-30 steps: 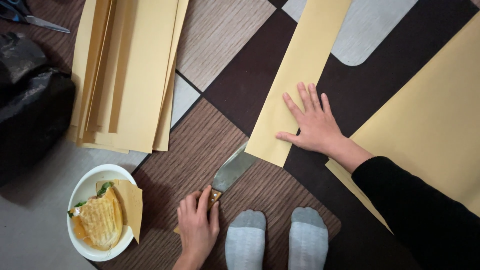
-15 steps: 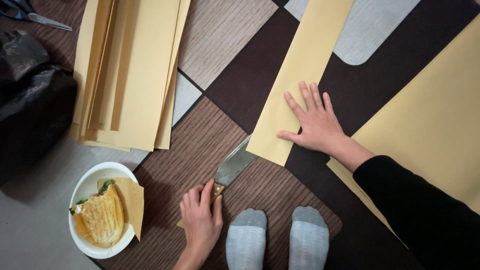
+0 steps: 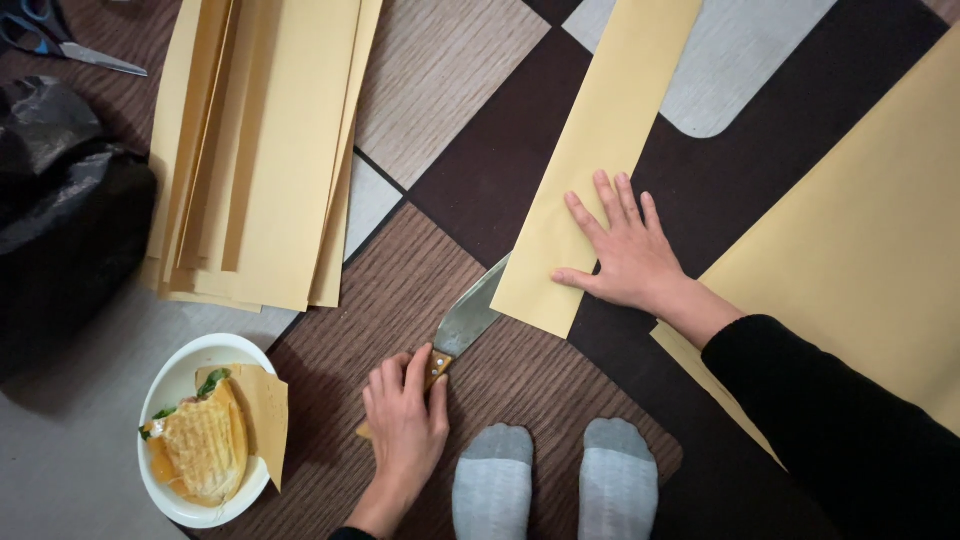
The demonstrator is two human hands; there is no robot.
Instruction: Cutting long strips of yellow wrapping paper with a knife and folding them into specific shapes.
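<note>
Where patterned rug (image 3: pixel 480 170) lies | paper strip (image 3: pixel 590 160) flat | floor (image 3: pixel 70 450) grey

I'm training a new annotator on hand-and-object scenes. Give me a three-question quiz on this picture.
1. True or false: the left hand grips the wooden handle of the knife.
2. What does the right hand press flat? A) scissors B) yellow paper strip C) black bag
3. Fill in: the toasted sandwich lies in a white ____.

Key: 1 true. 2 B, the yellow paper strip, whose edge covers the blade tip. 3 bowl.
</note>
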